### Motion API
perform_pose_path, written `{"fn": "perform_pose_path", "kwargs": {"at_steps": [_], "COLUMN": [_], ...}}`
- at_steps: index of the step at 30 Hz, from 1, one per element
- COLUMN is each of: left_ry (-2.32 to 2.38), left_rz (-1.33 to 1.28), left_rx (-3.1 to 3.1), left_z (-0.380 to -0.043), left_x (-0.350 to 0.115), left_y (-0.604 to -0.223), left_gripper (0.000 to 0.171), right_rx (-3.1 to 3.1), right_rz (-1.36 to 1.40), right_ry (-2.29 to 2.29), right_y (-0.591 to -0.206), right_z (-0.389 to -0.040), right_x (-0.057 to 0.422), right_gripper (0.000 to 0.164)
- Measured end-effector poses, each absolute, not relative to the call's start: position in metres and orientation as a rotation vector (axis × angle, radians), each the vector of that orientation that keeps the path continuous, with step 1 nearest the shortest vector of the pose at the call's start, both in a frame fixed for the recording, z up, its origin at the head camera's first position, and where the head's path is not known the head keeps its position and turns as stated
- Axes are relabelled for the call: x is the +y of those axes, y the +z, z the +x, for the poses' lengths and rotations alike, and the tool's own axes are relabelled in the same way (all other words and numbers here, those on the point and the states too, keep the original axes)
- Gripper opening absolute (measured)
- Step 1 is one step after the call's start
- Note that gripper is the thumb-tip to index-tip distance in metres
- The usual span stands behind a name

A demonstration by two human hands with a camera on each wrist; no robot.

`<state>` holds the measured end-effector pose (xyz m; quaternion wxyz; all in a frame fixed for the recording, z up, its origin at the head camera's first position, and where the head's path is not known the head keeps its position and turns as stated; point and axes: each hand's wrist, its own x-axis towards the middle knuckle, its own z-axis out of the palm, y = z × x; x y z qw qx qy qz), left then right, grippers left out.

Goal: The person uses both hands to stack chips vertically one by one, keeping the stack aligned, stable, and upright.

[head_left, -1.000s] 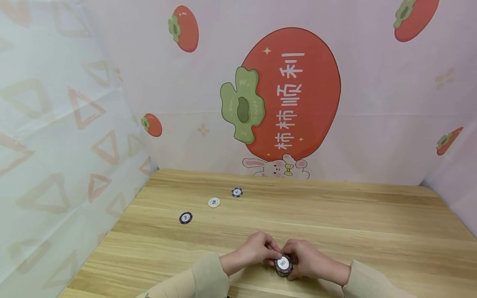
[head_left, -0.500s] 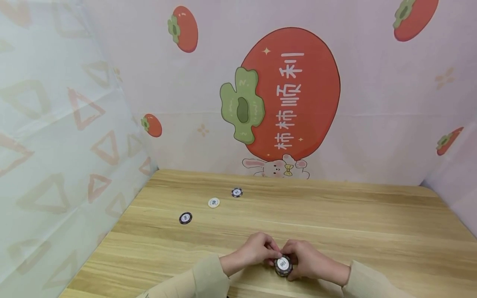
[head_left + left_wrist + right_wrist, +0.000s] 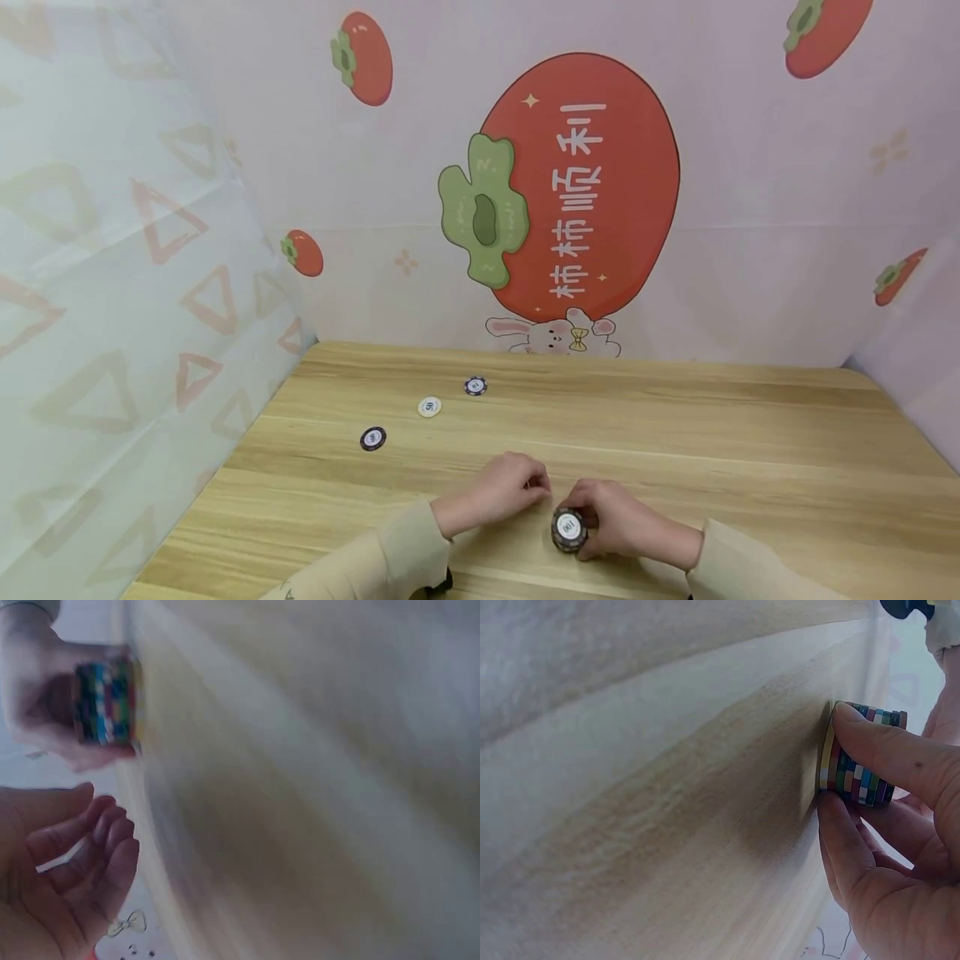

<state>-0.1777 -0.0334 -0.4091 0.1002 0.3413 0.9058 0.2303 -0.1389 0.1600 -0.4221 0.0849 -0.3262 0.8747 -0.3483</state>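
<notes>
A stack of poker chips (image 3: 568,531) stands on the table, a dark chip marked 100 on top. Its side shows chips of several colours in the right wrist view, where the stack (image 3: 862,778) is gripped between the thumb and fingers of my right hand (image 3: 900,870). My left hand (image 3: 498,487) is just left of the stack and apart from it. In the left wrist view the left hand (image 3: 67,877) has loosely bent fingers with nothing between them.
Three loose chips lie toward the back left of the wooden table (image 3: 712,425): a dark one (image 3: 372,438), a pale one marked 50 (image 3: 430,407) and a dark-and-white one marked 10 (image 3: 476,386). A printed cloth (image 3: 765,208) hangs behind the table.
My left hand has let go of the stack's edge and drawn away, up and slightly left. The right hand keeps its grip on the stack at nearly the same spot.
</notes>
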Motion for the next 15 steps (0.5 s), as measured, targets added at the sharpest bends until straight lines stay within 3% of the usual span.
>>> {"fn": "perform_pose_path", "kwargs": {"at_steps": [7,15], "left_ry": [0.2,-0.008], "left_rz": [1.272,1.28], "left_rx": [2.91,2.955], "left_z": [-0.194,-0.215], "left_x": [-0.047,-0.072], "left_y": [-0.408,-0.403], "left_gripper": [0.005,0.005], "right_rx": [2.572,2.563], "right_rz": [-0.952,-0.952], "right_ry": [-1.048,-1.071], "right_y": [-0.421,-0.421], "right_z": [-0.139,-0.139], "right_x": [0.16,0.159], "right_gripper": [0.041,0.041]}}
